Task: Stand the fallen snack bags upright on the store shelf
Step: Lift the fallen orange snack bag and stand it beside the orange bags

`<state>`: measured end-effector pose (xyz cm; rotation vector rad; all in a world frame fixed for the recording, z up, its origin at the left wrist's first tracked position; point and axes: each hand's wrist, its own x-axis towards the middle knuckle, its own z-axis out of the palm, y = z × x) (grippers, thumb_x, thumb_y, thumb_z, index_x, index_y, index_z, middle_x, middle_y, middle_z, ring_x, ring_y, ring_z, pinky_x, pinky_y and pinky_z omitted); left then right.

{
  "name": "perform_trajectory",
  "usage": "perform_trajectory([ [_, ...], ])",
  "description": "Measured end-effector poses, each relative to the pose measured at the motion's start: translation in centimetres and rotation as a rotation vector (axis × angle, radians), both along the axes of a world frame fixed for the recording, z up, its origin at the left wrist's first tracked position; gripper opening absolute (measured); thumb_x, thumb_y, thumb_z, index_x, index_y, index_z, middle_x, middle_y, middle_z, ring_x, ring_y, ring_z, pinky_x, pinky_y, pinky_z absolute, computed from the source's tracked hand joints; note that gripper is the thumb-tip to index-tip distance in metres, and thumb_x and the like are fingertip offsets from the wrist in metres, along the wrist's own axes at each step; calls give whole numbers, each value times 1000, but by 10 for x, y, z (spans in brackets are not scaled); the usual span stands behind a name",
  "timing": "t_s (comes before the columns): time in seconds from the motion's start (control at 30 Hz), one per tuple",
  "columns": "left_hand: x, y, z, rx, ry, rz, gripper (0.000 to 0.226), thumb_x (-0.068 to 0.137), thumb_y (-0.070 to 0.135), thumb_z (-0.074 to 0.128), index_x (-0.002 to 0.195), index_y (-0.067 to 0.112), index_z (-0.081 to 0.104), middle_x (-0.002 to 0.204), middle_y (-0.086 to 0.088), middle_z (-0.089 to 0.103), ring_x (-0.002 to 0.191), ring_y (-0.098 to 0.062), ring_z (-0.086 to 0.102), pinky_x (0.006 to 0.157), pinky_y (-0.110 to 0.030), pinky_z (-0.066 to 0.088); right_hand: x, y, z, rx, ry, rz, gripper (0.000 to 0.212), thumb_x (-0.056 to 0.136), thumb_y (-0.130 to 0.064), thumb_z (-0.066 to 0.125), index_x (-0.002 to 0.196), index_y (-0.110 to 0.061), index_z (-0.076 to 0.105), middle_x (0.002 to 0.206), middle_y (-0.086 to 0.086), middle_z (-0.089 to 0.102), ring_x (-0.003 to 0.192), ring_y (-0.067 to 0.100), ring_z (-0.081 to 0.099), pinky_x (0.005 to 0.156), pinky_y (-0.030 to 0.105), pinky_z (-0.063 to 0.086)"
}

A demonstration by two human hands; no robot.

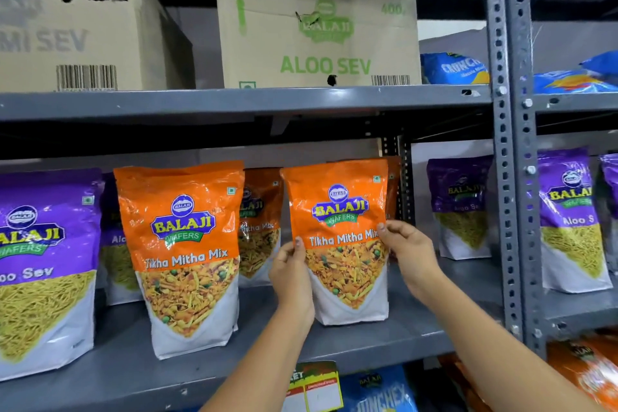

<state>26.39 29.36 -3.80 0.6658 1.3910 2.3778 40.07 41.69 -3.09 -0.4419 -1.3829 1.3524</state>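
Observation:
An orange Tikha Mitha Mix bag [337,211] stands upright on the grey middle shelf [384,341], right of centre. My left hand [291,274] grips its left edge and my right hand [406,254] grips its right edge, both at mid height. A second orange bag [184,244] stands upright to its left, nearer the shelf's front edge. Another orange bag [259,227] stands farther back between the two. More orange bags behind the held one are mostly hidden.
Purple Aloo Sev bags stand at the left [43,261], back right [461,204] and in the bay to the right [568,217]. Cardboard boxes [317,33] sit on the upper shelf. A perforated steel upright [508,177] divides the bays. Blue bags [378,391] lie below.

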Motion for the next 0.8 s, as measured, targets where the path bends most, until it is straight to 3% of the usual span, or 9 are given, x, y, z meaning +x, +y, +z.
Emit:
perform_trajectory([
  [0.07, 9, 3, -19, -59, -11, 42, 19, 97, 28, 54, 93, 15, 68, 86, 3, 66, 80, -11, 59, 64, -25, 44, 1, 1, -28, 10, -87, -16, 22, 90, -27, 66, 103, -10, 71, 101, 7, 77, 96, 22, 71, 86, 33, 55],
  [0.17, 19, 8, -38, -82, -14, 65, 17, 100, 16, 46, 99, 13, 63, 95, -5, 65, 94, -26, 61, 68, -29, 41, 2, 3, -60, 23, -158, 36, 53, 81, -51, 67, 117, -13, 68, 111, 3, 76, 109, 23, 68, 99, 45, 50],
  [0.23, 19, 11, -42, -122, 24, 79, 27, 97, 3, 41, 105, 15, 65, 99, -1, 66, 96, -24, 61, 68, -28, 42, 4, 10, -67, 46, -150, 37, 68, 76, -58, 69, 127, -14, 62, 115, 3, 74, 112, 23, 67, 102, 51, 48],
  [0.33, 16, 12, -49, -249, 132, 138, 39, 88, -4, 37, 95, 17, 69, 94, -4, 69, 78, -19, 60, 57, -27, 42, 6, 6, -62, 72, -123, 60, 31, 96, -25, 58, 126, -17, 61, 105, 0, 77, 107, 20, 69, 95, 41, 53],
  [0.4, 11, 16, -54, -312, 245, 227, 35, 84, -2, 40, 80, 20, 67, 93, -6, 67, 76, -23, 61, 57, -30, 45, 6, 4, -61, 92, -131, 122, 31, 97, -18, 56, 127, -20, 59, 107, -1, 77, 110, 21, 68, 92, 35, 53],
  [0.57, 17, 14, -53, -412, 322, 269, 28, 86, 0, 45, 95, 21, 61, 94, -2, 64, 72, -14, 55, 53, -28, 38, 5, -5, -62, 230, -381, 128, 96, 58, -38, 91, 136, -31, 35, 128, -14, 59, 118, 4, 58, 101, 33, 48],
  [0.63, 17, 15, -56, -429, 366, 207, 24, 90, 4, 49, 96, 25, 60, 93, 3, 65, 75, -12, 57, 58, -28, 45, 7, -2, -61, 188, -310, 99, 102, 56, -25, 94, 138, -30, 33, 127, -11, 58, 117, 7, 58, 100, 33, 49],
  [0.73, 18, 19, -58, -469, 442, -29, 21, 91, 20, 53, 93, 38, 65, 103, 6, 71, 95, -15, 67, 87, -37, 56, 9, 4, -60, 43, -117, 33, 85, 66, 0, 83, 134, -26, 39, 121, 0, 62, 111, 17, 61, 89, 35, 53],
  [0.8, 24, 18, -57, -551, 543, -163, 25, 92, 22, 54, 109, 31, 69, 115, 6, 71, 107, -12, 66, 98, -34, 52, 9, 5, -59, 5, -68, -68, 75, 71, 5, 69, 129, -31, 39, 119, 2, 60, 106, 14, 59, 78, 28, 49],
])
